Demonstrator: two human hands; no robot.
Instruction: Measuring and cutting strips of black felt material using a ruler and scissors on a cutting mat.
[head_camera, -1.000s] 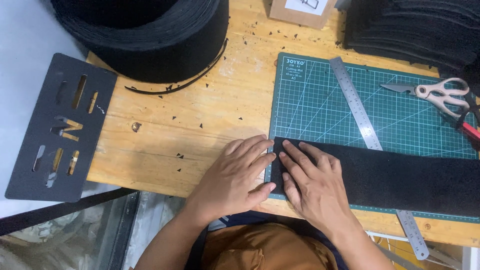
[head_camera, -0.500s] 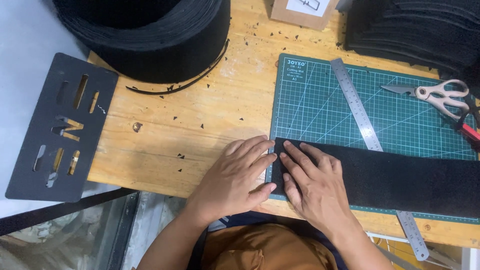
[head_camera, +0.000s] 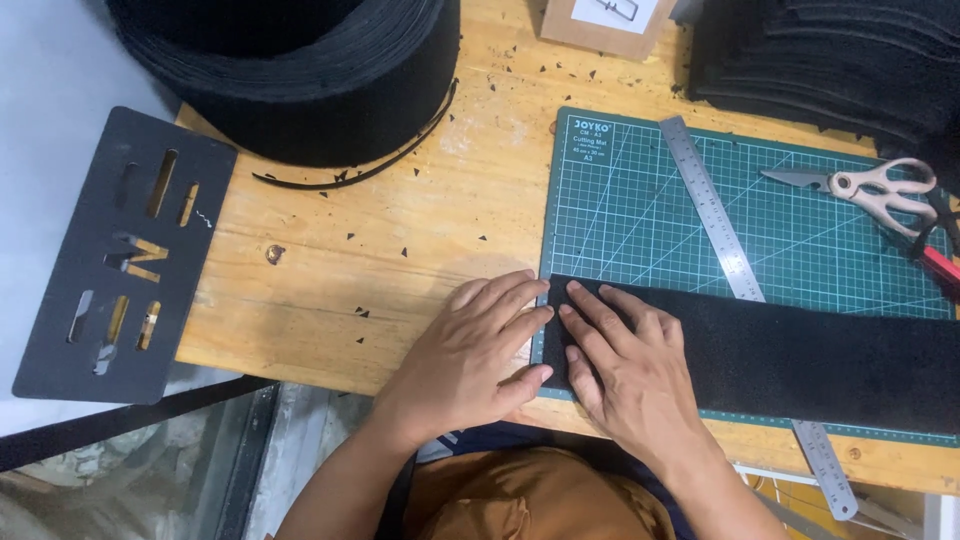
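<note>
A long black felt strip (head_camera: 800, 355) lies flat along the near edge of a green cutting mat (head_camera: 650, 210). My right hand (head_camera: 628, 365) presses flat on the strip's left end, fingers spread. My left hand (head_camera: 470, 350) rests flat on the wooden table (head_camera: 380, 250) just left of the mat, its fingertips touching the strip's left edge. Neither hand grips anything. A steel ruler (head_camera: 715, 225) lies diagonally across the mat and passes under the strip.
A big roll of black felt (head_camera: 300, 70) sits at the back left. A black metal stencil plate (head_camera: 115, 255) overhangs the table's left edge. Scissors (head_camera: 870, 188) lie at the mat's right, a cardboard box (head_camera: 605, 22) behind it, and stacked black pieces (head_camera: 830, 55) at back right.
</note>
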